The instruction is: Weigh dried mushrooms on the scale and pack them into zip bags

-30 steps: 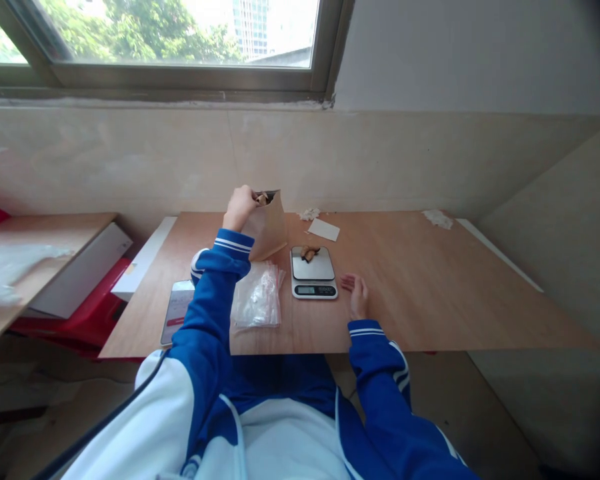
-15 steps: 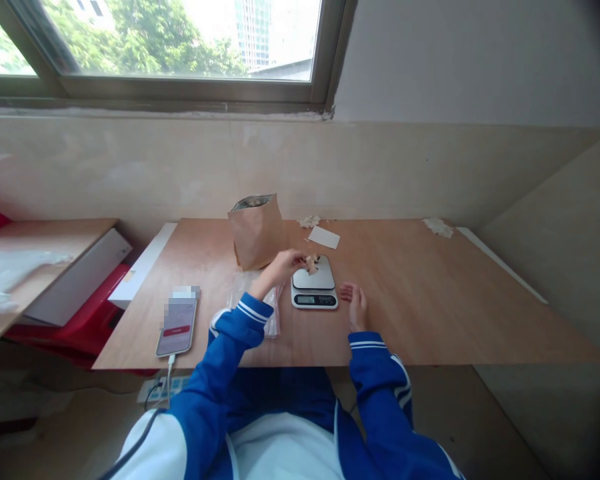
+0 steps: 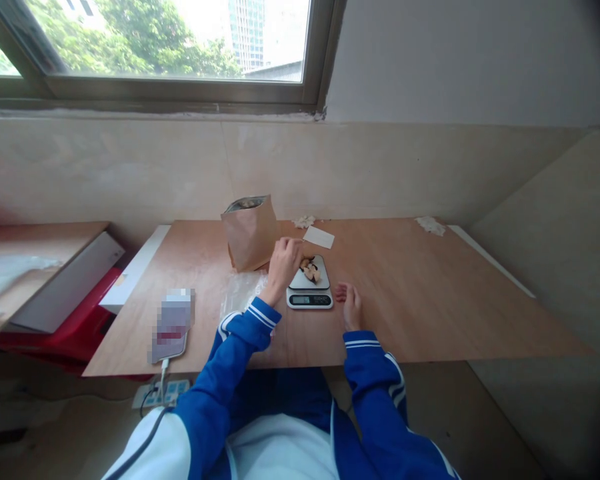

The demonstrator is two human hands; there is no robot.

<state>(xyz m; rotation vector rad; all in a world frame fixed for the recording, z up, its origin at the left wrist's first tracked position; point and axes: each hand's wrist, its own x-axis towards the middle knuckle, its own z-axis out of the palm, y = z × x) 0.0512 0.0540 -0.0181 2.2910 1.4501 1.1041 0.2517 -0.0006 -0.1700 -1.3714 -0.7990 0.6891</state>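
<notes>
On the plate of the white kitchen scale (image 3: 309,298) lies a small pile of dried pieces (image 3: 311,271), pale tan with dark edges, perhaps dried mushroom. My left hand (image 3: 284,265) hovers at the plate's left side, fingers bent and drawn together; whether anything is between the fingertips is hidden. To the right of the scale, my right hand (image 3: 350,304) rests on its side, fingers loosely curled and holding nothing. Behind my left hand stands an open brown paper bag (image 3: 250,233) with a silvery lining. Clear plastic bags (image 3: 237,293) lie partly under my left forearm.
A phone (image 3: 173,327) on a charging cable lies on the left of the wooden table (image 3: 430,300). Near the wall are a white card (image 3: 319,237) and two pale crumpled heaps (image 3: 304,221). To the left stands another table (image 3: 45,240) with plastic wrap.
My left hand has let go of the dried pieces, which now lie on the scale, and has drawn back slightly up and left. My right hand stays beside the scale. The view has shifted slightly.
</notes>
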